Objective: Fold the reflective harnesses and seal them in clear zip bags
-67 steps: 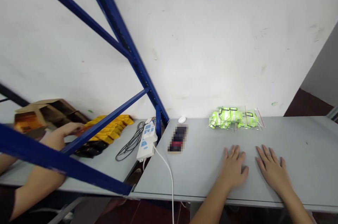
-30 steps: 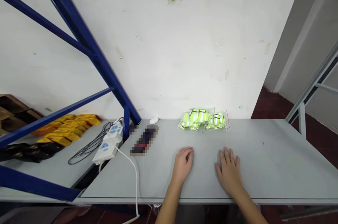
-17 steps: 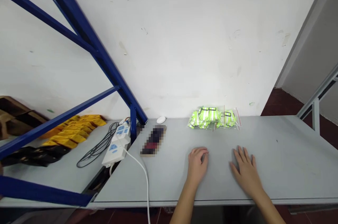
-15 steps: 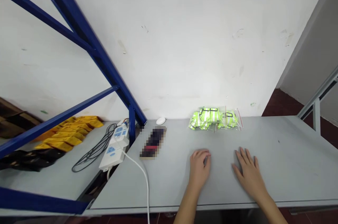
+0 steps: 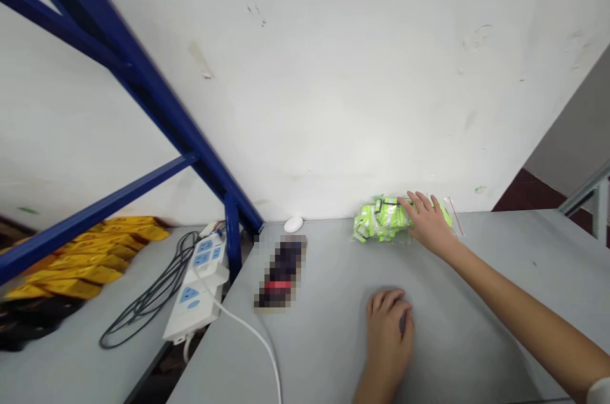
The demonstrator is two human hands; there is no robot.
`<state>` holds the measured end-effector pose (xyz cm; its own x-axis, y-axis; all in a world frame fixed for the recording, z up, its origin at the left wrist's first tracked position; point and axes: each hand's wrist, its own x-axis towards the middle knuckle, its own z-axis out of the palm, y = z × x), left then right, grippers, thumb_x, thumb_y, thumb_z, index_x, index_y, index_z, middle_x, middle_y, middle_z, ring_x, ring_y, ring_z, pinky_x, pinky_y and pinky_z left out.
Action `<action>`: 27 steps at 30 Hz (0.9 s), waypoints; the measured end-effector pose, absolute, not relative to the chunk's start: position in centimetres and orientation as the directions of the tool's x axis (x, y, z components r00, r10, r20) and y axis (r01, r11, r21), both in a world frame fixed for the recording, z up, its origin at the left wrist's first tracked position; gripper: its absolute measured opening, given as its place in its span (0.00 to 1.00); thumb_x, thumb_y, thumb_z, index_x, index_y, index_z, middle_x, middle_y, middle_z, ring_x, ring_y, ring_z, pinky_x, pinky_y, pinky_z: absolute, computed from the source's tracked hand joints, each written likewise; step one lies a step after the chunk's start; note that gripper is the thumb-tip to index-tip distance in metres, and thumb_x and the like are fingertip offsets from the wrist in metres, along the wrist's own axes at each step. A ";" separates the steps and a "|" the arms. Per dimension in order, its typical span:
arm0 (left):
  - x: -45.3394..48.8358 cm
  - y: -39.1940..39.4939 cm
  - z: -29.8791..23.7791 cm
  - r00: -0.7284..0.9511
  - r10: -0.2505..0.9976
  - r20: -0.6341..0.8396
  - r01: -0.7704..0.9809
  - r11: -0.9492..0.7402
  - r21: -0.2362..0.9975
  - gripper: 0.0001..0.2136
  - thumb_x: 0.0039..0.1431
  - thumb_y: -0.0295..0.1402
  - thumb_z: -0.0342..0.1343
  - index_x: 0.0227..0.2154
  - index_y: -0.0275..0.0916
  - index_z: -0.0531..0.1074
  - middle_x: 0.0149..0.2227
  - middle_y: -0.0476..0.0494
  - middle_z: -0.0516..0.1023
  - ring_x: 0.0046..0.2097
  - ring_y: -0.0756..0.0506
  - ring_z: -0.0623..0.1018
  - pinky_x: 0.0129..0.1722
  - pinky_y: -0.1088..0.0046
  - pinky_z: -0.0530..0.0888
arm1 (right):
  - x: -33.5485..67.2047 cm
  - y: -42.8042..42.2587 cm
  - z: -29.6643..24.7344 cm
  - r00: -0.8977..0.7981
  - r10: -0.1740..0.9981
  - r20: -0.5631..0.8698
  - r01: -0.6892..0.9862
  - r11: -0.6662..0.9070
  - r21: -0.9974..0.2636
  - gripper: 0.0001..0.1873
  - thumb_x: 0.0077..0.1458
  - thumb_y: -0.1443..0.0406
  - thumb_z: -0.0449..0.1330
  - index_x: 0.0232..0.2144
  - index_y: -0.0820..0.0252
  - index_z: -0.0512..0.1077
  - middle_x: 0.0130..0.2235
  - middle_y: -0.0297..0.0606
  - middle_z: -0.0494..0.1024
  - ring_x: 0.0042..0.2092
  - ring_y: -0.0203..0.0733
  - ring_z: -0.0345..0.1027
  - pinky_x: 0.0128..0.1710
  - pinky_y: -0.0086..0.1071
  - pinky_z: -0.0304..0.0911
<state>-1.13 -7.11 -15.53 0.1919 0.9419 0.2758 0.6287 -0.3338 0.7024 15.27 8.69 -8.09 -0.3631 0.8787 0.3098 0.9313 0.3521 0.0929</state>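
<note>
Clear poly bag (image 5: 381, 221) of hi-vis yellow-green reflective pcs is lying flat, contents bunched, at rear edge of grey table (image 5: 500, 251), w/ R hand (image 5: 429, 223) pressing on its right end.

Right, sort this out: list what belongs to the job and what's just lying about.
Job: right hand on clear bag of neon-yellow reflective pieces; left hand on grey table.

Lying about: white power strip, blurred flat object, white oval object, yellow packets.
</note>
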 end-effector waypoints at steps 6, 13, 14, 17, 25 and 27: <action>-1.1 -7.0 -15.2 0.147 0.956 0.253 0.605 -0.289 0.741 0.10 0.56 0.24 0.51 0.34 0.43 0.76 0.44 0.42 0.79 0.47 0.39 0.74 0.48 0.51 0.70 | 14.2 10.3 -7.5 -0.414 0.863 0.291 0.908 0.414 0.066 0.34 0.53 0.70 0.55 0.62 0.58 0.55 0.54 0.48 0.70 0.56 0.54 0.59 0.63 0.59 0.26; -1.3 -7.4 -15.6 -0.146 0.962 0.229 0.375 -0.160 0.913 0.14 0.65 0.33 0.45 0.50 0.40 0.67 0.49 0.38 0.75 0.49 0.43 0.75 0.50 0.60 0.72 | 18.7 1.6 -8.1 -0.432 0.795 0.426 0.870 0.492 -0.035 0.36 0.53 0.69 0.53 0.64 0.52 0.53 0.52 0.44 0.70 0.55 0.54 0.61 0.64 0.56 0.29; -1.3 -7.6 -15.6 -0.234 0.941 0.243 0.346 -0.153 0.926 0.15 0.66 0.34 0.43 0.53 0.39 0.63 0.51 0.36 0.73 0.50 0.43 0.75 0.50 0.61 0.72 | 19.4 0.1 -9.2 -0.442 0.802 0.401 0.863 0.503 -0.054 0.36 0.52 0.69 0.53 0.64 0.51 0.53 0.51 0.44 0.71 0.55 0.53 0.62 0.64 0.56 0.31; -0.7 -8.2 -14.8 -0.315 0.857 0.408 0.407 -0.266 0.874 0.14 0.67 0.33 0.42 0.52 0.39 0.62 0.53 0.34 0.70 0.55 0.42 0.71 0.54 0.60 0.70 | 20.8 -4.0 -12.7 -0.471 0.822 0.319 0.844 0.525 -0.107 0.36 0.50 0.70 0.53 0.62 0.49 0.58 0.51 0.43 0.72 0.54 0.52 0.63 0.63 0.53 0.39; 3.5 -7.8 -13.3 0.255 0.946 0.198 0.756 -0.323 0.569 0.19 0.68 0.35 0.39 0.58 0.38 0.61 0.63 0.35 0.63 0.65 0.37 0.61 0.62 0.46 0.59 | 20.3 -8.2 -15.0 -0.511 0.854 0.098 0.815 0.518 -0.260 0.44 0.53 0.46 0.56 0.66 0.56 0.50 0.67 0.48 0.55 0.67 0.56 0.44 0.64 0.55 0.38; 3.6 -7.6 -13.8 0.284 0.950 0.130 0.801 -0.309 0.513 0.21 0.68 0.38 0.38 0.59 0.38 0.61 0.64 0.34 0.61 0.66 0.36 0.59 0.61 0.46 0.60 | 20.6 -8.1 -15.5 -0.465 0.881 0.087 0.837 0.469 -0.283 0.47 0.56 0.43 0.50 0.68 0.59 0.42 0.69 0.48 0.49 0.69 0.53 0.37 0.65 0.54 0.36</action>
<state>3.60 -7.58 -13.83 0.2837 0.9501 0.1297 0.8005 -0.3091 0.5134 20.58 -8.15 -15.46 -0.4647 0.8812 0.0870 0.8366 0.4692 -0.2827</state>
